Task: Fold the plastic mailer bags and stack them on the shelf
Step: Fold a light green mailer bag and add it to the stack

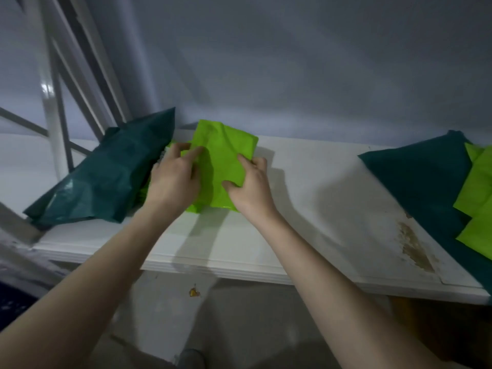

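A bright green folded mailer bag (223, 158) lies on the white shelf (306, 209), near its back edge. My left hand (174, 179) holds its left side with fingers curled over the plastic. My right hand (251, 182) pinches its right edge between thumb and fingers. A dark green mailer bag (106, 177) lies just left of it, partly under my left hand's side. More light green plastic shows beneath the folded bag's left edge.
At the shelf's right end lies another dark green bag (423, 177) with light green bags (476, 193) on top. A brown stain (415, 246) marks the shelf surface. White metal frame bars (50, 110) rise at the left. The grey wall is close behind.
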`<action>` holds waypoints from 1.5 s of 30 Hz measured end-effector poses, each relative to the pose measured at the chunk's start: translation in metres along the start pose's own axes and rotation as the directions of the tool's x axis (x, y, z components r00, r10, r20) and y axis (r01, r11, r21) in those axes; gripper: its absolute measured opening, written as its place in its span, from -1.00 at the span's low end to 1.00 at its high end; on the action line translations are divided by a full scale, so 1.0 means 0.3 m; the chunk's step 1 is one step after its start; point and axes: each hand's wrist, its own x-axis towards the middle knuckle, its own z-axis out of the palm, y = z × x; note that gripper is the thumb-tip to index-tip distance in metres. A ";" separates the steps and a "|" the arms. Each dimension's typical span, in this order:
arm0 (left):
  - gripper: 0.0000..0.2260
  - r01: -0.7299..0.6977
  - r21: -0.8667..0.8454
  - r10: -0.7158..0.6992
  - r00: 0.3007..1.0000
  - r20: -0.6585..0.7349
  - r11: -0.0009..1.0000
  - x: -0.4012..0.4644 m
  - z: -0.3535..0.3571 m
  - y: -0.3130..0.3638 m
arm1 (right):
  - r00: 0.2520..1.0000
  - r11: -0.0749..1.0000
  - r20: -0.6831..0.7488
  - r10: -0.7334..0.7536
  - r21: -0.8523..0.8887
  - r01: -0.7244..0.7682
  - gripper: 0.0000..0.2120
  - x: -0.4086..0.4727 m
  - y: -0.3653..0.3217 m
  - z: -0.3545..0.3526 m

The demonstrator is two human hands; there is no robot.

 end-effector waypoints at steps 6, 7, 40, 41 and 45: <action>-0.55 -0.004 0.277 -0.020 0.996 0.082 0.961 0.072 -0.060 -0.158 | 0.997 0.997 0.069 -0.035 -0.063 0.039 -0.42 0.077 -0.103 0.150; -0.55 -0.017 0.302 -0.011 0.996 0.089 0.953 0.081 -0.056 -0.177 | 0.997 0.997 0.072 -0.029 -0.072 0.034 -0.43 0.086 -0.110 0.169; -0.51 -0.158 0.386 0.097 0.980 0.174 0.909 0.042 -0.074 -0.025 | 0.990 0.925 0.137 -0.018 -0.375 0.069 -0.39 0.051 -0.077 -0.034; -0.51 -0.172 0.378 0.115 0.979 0.169 0.910 0.041 -0.081 0.008 | 0.992 0.921 0.120 -0.022 -0.383 0.067 -0.40 0.045 -0.074 -0.068; -0.51 -0.213 0.328 0.179 0.975 0.133 0.920 0.039 -0.099 0.163 | 0.999 0.922 0.033 -0.021 -0.386 0.032 -0.42 0.011 -0.050 -0.222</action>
